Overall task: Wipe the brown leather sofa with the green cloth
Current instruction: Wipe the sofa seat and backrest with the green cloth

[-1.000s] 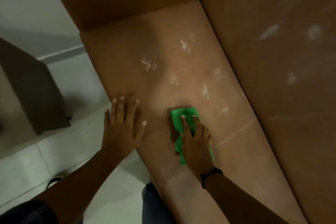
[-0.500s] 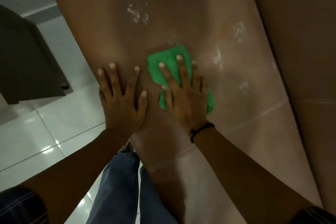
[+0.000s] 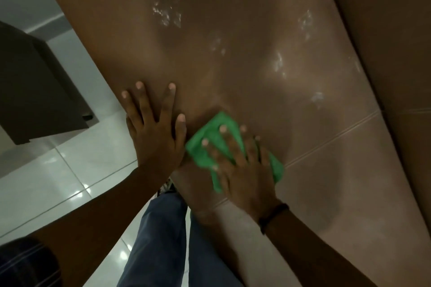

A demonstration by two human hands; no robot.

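The brown leather sofa (image 3: 268, 30) fills the middle and right of the head view, its seat dotted with whitish wet marks. A green cloth (image 3: 205, 144) lies flat on the seat near the front edge. My right hand (image 3: 242, 170) presses down on the cloth with fingers spread, and it looks motion-blurred. My left hand (image 3: 154, 130) rests flat on the seat's front edge just left of the cloth, fingers apart, holding nothing. A dark band circles my right wrist.
The sofa backrest (image 3: 396, 53) rises along the right. A dark cabinet (image 3: 35, 86) stands on the white tiled floor (image 3: 58, 177) at the left. My legs in blue jeans (image 3: 163, 240) stand against the sofa front.
My right hand has drawn the green cloth back toward the front edge of the seat, closer to my left hand. The left hand stays planted on the seat edge.
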